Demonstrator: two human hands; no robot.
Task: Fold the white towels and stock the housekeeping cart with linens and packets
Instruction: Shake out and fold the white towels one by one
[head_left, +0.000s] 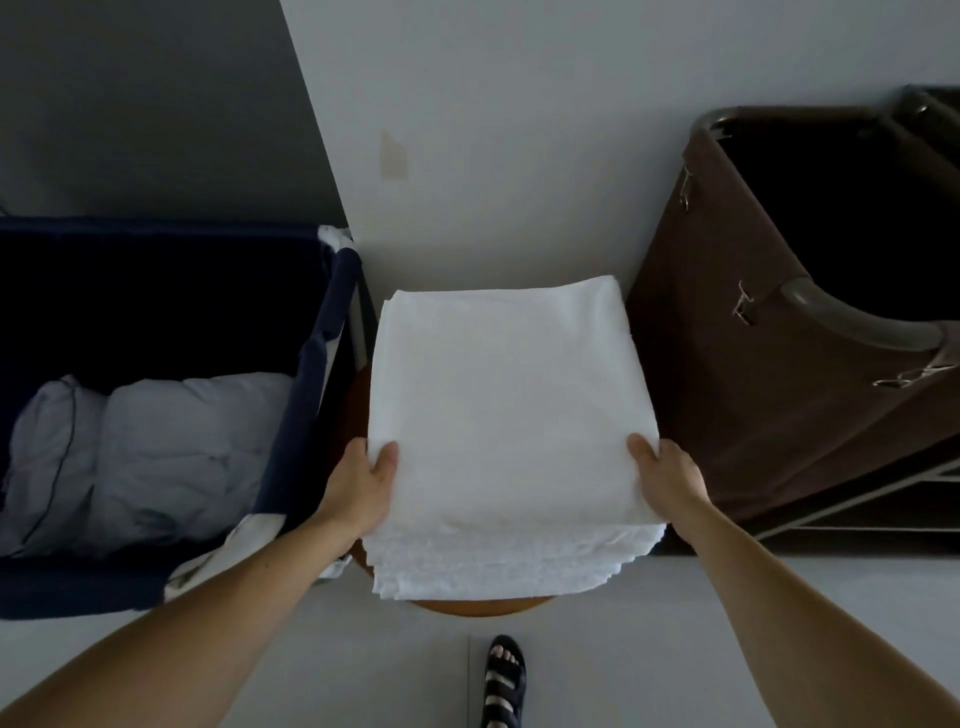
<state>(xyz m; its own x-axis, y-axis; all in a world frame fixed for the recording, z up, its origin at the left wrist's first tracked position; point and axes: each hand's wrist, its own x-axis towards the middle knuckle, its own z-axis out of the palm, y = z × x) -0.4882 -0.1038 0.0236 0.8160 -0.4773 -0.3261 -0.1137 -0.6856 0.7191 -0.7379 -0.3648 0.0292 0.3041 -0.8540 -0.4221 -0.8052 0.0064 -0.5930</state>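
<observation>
Left hand (363, 483) and right hand (670, 483) each grip a near corner of the folded white towel stack (509, 405) on the round wooden bench (467, 606), and if it's lifted that way I reckon the unsupported far layers could droop and slide apart.

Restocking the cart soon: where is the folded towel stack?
The towel stack sits centre of the head view on a round wooden stool, between the navy hamper at left and the brown bag at right.

Towel stack (511, 415) hides stool (483, 607) top
</observation>
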